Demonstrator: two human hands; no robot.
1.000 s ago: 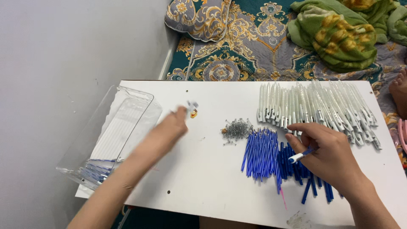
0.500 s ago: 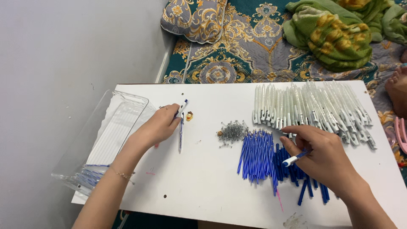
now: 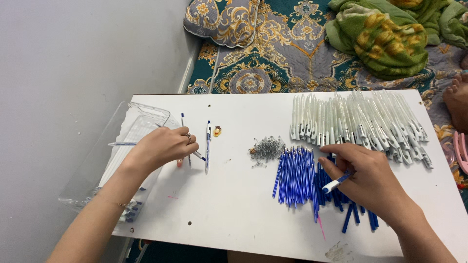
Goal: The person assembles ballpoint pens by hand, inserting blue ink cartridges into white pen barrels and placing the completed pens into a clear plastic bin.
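Note:
My left hand [image 3: 163, 148] rests at the edge of a clear plastic box [image 3: 97, 165], fingers closed around a thin white-and-blue pen whose tip [image 3: 199, 156] pokes out to the right. An assembled pen [image 3: 207, 146] lies on the white table [image 3: 234, 209] just right of that hand. My right hand [image 3: 373, 182] sits over a heap of blue refills [image 3: 295, 175] and pinches a short white-and-blue pen piece [image 3: 336, 184]. Behind it lies a row of white pen barrels [image 3: 356, 119]. A small pile of metal springs [image 3: 267, 147] lies between the hands.
A small yellow object [image 3: 217, 130] lies beside the assembled pen. Beyond the table are a patterned bedspread [image 3: 273, 58] with a cushion [image 3: 222, 19] and a green blanket [image 3: 385, 39]. A person's bare foot [image 3: 457, 97] shows at the right. A grey wall [image 3: 73, 58] fills the left.
My left hand drew back from the table's middle toward the clear box, leaving one pen lying on the table. My right hand stayed on the refills, holding the same piece.

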